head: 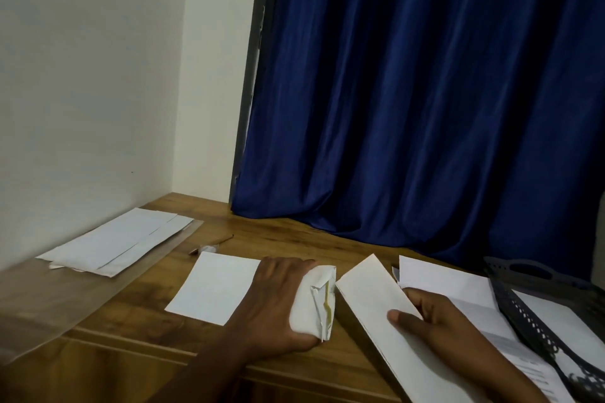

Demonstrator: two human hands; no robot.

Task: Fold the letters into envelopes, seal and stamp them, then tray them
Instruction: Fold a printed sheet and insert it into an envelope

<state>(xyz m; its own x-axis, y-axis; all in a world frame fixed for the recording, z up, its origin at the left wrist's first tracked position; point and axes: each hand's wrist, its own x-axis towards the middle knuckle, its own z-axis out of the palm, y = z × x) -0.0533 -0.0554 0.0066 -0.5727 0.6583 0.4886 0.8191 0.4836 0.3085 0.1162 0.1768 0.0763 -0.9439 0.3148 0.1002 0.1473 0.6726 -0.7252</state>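
1. Your left hand point(278, 298) lies on the wooden table point(137, 321), fingers curled round the crumpled end of a white envelope point(216, 288). The flat part of that envelope stretches away to the hand's left.
2. Your right hand point(435, 321) pinches a long folded letter point(366, 301), thumb on top and fingers hidden beneath. The letter's near corner sits just beside the envelope's crumpled mouth.
3. The paper looks light and limp, likely to buckle or crease if pushed from its far end. You would do best to hold the letter close to its leading edge and keep the envelope mouth spread rather than bunched.
4. The envelope end under your left fingers is already creased, with a yellowish strip showing, possibly the gum line. Thin paper there may tear if squeezed harder.
5. Beyond your right hand, more sheets point(458, 285) lie partly under a dark perforated tray point(523, 314).
6. Well to the left of your left hand, a loose stack of envelopes point(114, 245) rests on a clear plastic sleeve point(65, 298).
7. A blue curtain point(425, 91) hangs behind the table.
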